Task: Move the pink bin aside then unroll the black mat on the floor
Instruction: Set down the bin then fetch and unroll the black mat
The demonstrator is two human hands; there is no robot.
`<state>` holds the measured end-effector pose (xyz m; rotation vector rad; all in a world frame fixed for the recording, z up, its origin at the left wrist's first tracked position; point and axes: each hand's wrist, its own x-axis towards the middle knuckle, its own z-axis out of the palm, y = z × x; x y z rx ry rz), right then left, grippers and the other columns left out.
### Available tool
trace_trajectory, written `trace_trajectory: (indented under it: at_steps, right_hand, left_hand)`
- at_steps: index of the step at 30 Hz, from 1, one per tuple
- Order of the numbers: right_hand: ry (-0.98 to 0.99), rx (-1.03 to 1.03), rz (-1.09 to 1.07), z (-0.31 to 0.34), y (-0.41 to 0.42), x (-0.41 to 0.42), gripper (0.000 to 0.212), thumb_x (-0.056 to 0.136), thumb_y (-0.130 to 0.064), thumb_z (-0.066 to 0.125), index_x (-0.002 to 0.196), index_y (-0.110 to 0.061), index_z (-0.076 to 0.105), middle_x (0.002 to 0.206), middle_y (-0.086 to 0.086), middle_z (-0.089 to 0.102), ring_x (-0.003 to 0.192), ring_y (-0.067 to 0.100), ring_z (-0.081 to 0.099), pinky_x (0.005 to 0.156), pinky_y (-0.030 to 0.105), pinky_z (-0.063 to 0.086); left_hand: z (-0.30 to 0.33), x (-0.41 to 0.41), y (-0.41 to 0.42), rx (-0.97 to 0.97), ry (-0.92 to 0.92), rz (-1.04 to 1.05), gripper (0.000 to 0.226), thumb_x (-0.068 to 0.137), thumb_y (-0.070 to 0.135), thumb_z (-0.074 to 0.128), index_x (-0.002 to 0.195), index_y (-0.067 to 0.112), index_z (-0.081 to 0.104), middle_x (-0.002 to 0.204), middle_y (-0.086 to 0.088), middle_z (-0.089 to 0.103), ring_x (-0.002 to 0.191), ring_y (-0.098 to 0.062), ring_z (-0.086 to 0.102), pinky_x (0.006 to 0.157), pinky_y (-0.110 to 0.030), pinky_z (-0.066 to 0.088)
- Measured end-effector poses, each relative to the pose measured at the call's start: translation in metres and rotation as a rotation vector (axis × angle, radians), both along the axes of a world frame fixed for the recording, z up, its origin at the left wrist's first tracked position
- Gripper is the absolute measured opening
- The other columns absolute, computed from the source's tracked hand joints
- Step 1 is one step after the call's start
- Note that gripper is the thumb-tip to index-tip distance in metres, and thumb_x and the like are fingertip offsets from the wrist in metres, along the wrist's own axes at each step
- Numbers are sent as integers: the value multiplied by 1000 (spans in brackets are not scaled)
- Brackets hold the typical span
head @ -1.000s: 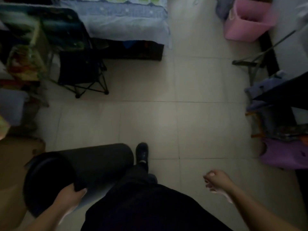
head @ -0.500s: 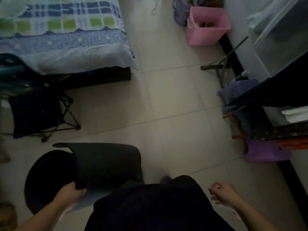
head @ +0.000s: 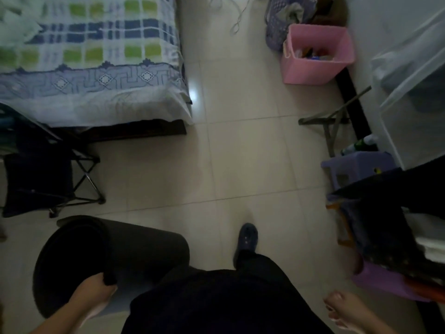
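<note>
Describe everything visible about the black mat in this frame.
The black mat is rolled into a loose, wide tube of matte, foam-like material, its open end facing the camera and its outer edge flapping free at the top. It is carried low at the person's left side, above the tiled floor. The left hand takes its grip on the roll's near rim.

Dim and murky throughout, darkest along the lower edge, where the black mat (head: pixel 113 256) and dark clothing lose nearly all detail. Small bright glare patch on the floor (head: pixel 240 150) beside the bed (head: pixel 91 68). Soft, slightly smeared focus everywhere; wide-angle bending toward the edges.
</note>
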<state>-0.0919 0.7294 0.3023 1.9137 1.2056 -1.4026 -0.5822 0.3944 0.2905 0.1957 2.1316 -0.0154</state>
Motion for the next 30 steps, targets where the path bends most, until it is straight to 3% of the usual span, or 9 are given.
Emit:
trace_trajectory:
  at_steps: [5,8,10,12,17,22,27,30]
  right_hand:
    - [2,31,293,-2,130,-42,29,90,0,57,65,-10,49,51,10,43,38,15,45,41,15,31]
    - [-62,49,510,1,188,-86,26,88,-6,59,63,-9,53,55,12,54,44,20,55,44,18,38]
    - [-68,72,650,-1,216,-121,27,86,-10,64,61,-9,55,51,8,58,42,20,58,44,18,41]
    - [-60,71,760,-3,236,-161,20,86,-15,64,69,-7,61,56,10,63,49,22,61,50,24,45]
    - [-14,30,1000,-7,245,-263,14,90,-19,58,84,-7,62,73,12,66,68,26,64,62,33,49]
    - [-11,6,1348,1,231,-348,20,92,-30,55,94,-12,63,94,10,69,85,22,66,68,28,47]
    - [-29,-7,1570,-1,225,-408,22,90,-28,57,94,-9,65,93,9,70,84,22,66,68,27,48]
    - [-26,-54,1700,-16,222,-437,20,89,-26,56,81,-8,58,82,9,64,74,22,60,65,27,44]
  left_hand:
    - [20,31,60,-20,58,127,21,87,19,63,66,16,58,68,-4,59,68,-21,54,60,-33,37]
    - [27,50,83,-11,41,244,8,86,21,63,87,13,65,90,-12,68,80,-26,60,67,-33,41]
    - [24,66,96,28,53,326,16,86,21,63,99,12,68,99,-13,70,89,-28,62,70,-33,43]
    - [16,82,111,70,32,433,24,87,20,62,108,11,68,100,-9,69,86,-24,60,73,-33,45]
    - [-5,102,142,164,-17,628,29,89,22,60,116,16,66,103,-3,67,83,-14,54,76,-30,44]
    - [-6,110,145,131,-10,670,39,90,27,57,127,16,58,123,-7,64,110,-25,60,92,-32,49]
    - [1,120,145,53,30,753,49,91,33,56,136,12,50,131,-9,60,119,-28,56,99,-38,48]
    - [-8,121,144,33,38,759,48,92,32,55,135,12,49,130,-11,60,117,-30,57,97,-38,49]
